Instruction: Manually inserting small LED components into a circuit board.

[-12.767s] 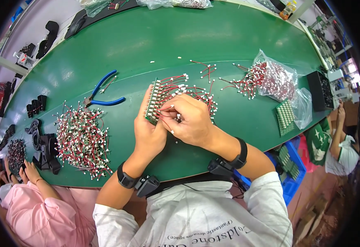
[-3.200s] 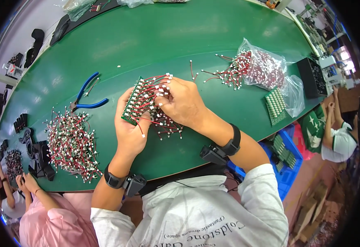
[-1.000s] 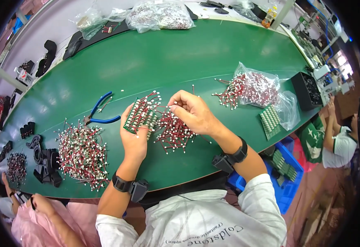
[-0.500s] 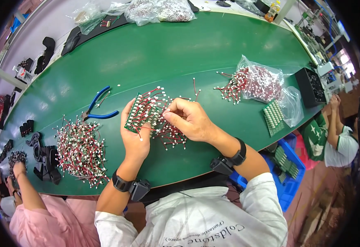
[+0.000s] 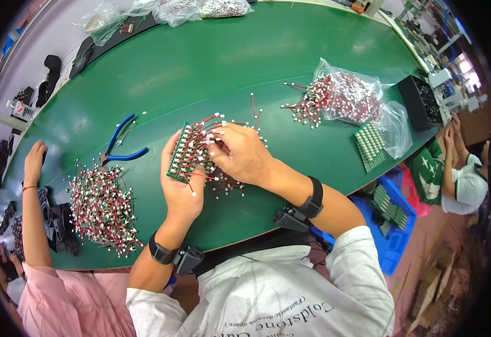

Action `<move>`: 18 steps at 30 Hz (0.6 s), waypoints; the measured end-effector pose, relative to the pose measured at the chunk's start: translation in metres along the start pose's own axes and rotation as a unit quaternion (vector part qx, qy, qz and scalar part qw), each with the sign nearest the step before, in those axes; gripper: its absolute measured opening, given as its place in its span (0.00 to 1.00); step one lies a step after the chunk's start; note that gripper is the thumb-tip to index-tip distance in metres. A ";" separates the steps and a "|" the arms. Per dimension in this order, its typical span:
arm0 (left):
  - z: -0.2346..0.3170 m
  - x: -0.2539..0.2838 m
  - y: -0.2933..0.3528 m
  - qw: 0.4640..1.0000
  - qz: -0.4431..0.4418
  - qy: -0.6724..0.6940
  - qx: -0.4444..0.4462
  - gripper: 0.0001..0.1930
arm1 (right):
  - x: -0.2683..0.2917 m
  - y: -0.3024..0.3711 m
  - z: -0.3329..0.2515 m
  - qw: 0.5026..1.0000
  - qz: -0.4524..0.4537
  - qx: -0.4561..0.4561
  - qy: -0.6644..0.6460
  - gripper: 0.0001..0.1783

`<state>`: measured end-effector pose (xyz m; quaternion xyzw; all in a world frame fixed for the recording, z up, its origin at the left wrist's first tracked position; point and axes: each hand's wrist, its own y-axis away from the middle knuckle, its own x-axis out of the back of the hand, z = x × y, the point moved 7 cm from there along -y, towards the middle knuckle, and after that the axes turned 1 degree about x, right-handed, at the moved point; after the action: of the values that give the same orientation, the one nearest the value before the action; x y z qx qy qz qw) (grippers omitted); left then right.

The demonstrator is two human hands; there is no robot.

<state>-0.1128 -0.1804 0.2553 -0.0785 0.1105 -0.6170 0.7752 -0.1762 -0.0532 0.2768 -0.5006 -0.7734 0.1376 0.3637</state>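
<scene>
My left hand (image 5: 182,194) grips a green circuit board panel (image 5: 180,150) by its lower left side, holding it tilted above the table. Rows of short red-and-black wire leads with white plugs stand out from the panel. At the panel's right side, my right hand (image 5: 244,153) has thumb and forefinger pinched together among the leads. What lies between those fingertips is too small and covered to make out. Beneath both hands, partly hidden, is a heap of similar wire leads (image 5: 223,188). A bigger pile of leads (image 5: 102,208) sits left of my left hand.
Blue-handled cutting pliers (image 5: 129,156) lie beyond the left pile. To the right are a clear bag of leads (image 5: 351,100), another green board panel (image 5: 369,143) and a black box (image 5: 419,106). A blue crate (image 5: 392,255) stands below the table edge. A co-worker's arm (image 5: 34,219) reaches in at left.
My right hand has moved in from beside the panel to over its leads. At left, the co-worker's hand has moved away from the dark parts, farther up the table. The view has shifted slightly.
</scene>
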 end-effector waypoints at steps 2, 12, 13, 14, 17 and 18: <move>0.001 0.000 0.000 1.000 0.003 0.002 0.000 0.32 | -0.001 0.001 -0.001 1.000 0.006 0.006 0.010 0.07; 0.006 -0.007 0.002 0.998 -0.019 -0.048 -0.025 0.31 | -0.007 0.004 -0.006 0.995 -0.034 0.008 0.092 0.11; 0.006 -0.006 0.001 0.998 -0.018 -0.049 -0.025 0.30 | -0.006 0.004 -0.007 0.995 -0.035 0.007 0.091 0.11; 0.007 -0.005 0.001 0.998 -0.018 -0.050 -0.026 0.29 | -0.006 0.003 -0.007 0.994 -0.037 0.009 0.099 0.12; 0.010 -0.005 0.002 0.998 -0.018 -0.063 -0.021 0.29 | -0.005 0.004 -0.007 0.993 -0.046 0.008 0.105 0.12; 0.009 -0.004 0.002 0.998 -0.017 -0.063 -0.020 0.29 | -0.006 0.004 -0.007 0.993 -0.052 0.006 0.103 0.11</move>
<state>-0.1094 -0.1760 0.2642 -0.1345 0.0724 -0.6217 0.7682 -0.1675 -0.0572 0.2766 -0.4688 -0.7559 0.0706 0.4515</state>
